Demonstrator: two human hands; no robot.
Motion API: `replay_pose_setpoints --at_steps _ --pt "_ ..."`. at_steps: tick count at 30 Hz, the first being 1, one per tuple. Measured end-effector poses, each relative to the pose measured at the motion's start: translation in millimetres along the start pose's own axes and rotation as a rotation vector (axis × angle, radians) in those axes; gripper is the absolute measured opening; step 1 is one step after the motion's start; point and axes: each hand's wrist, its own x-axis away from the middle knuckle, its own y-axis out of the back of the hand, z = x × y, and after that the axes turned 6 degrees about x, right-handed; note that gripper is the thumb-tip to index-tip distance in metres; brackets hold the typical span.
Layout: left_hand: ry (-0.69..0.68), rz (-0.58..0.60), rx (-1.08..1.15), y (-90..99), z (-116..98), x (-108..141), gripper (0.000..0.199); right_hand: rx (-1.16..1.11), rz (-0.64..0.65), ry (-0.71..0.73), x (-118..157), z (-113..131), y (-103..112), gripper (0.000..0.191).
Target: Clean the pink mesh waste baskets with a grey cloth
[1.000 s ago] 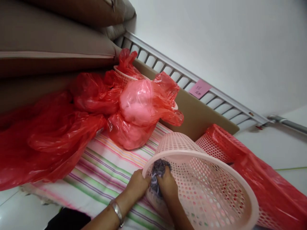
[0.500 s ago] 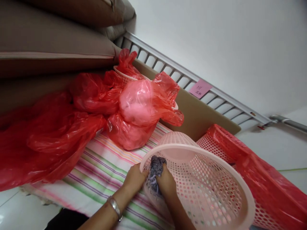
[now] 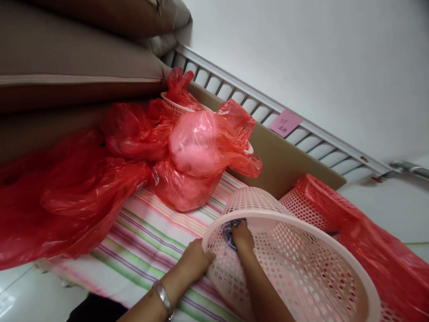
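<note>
A pink perforated plastic basket (image 3: 291, 219) lies tipped on a striped cloth (image 3: 147, 232), its mouth towards me. My left hand (image 3: 196, 259), with a silver bracelet on its wrist, grips the basket's rim at the left, thumb over the edge. Inside the basket, my right hand (image 3: 243, 237) is closed on a grey-purple cloth (image 3: 229, 233) and holds it against the inner wall near the upper left rim. Its fingertips are partly hidden by the cloth.
Red plastic bags (image 3: 197, 147) sit beyond the basket, and more red plastic (image 3: 77, 201) spreads at the left. Another basket with a red bag (image 3: 362, 223) stands at the right. A pink note (image 3: 286, 123) hangs on the metal rail (image 3: 234, 85).
My right hand has moved the cloth up and right along the basket's inner wall. The basket has shifted slightly right, with my left hand still on its rim.
</note>
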Motion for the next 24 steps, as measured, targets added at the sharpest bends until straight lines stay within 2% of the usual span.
replay_pose_setpoints --at_steps 11,17,24 --pt "-0.023 -0.029 -0.032 0.6 -7.6 7.1 0.032 -0.057 -0.016 0.111 22.0 -14.2 -7.0 0.037" --pt "-0.014 -0.044 -0.030 1.2 -8.1 6.2 0.031 -0.066 0.017 0.185 57.0 -18.4 -8.1 0.048" --pt "-0.027 -0.049 -0.066 1.9 -8.5 4.7 0.031 -0.081 0.080 0.267 94.9 -26.2 -7.4 0.052"
